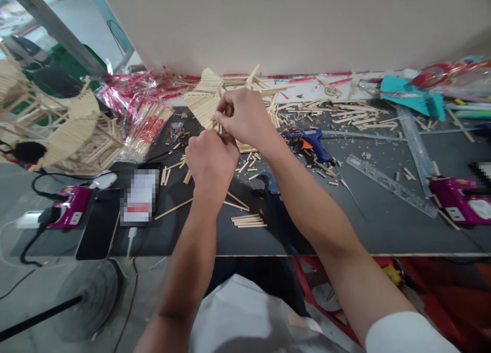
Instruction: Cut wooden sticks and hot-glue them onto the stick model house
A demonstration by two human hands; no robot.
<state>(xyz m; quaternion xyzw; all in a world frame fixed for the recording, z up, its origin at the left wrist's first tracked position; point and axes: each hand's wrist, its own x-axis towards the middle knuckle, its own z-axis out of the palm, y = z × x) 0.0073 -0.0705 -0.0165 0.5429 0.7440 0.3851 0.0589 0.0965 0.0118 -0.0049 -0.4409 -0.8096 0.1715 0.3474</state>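
Note:
A model built of thin wooden sticks point(205, 97), with slatted panels, stands just beyond my hands. My left hand point(212, 154) is closed, its back toward me, against the near side of the model; its fingertips are hidden. My right hand point(245, 115) is above and to the right, thumb and fingers pinched in front of a slatted panel. Whatever the pinch holds is too small or covered to name. Near my right forearm lie a blue glue gun point(312, 140) with an orange trigger and a dark blue cutting tool point(274, 194).
Loose sticks point(248, 220) and cut pieces litter the dark table point(387, 230). Bagged sticks point(148, 125) and a larger stick model point(72, 128) stand left. Two phones point(140, 197) and a purple power strip point(72, 207) lie front left. A clear ruler point(391, 184) lies right.

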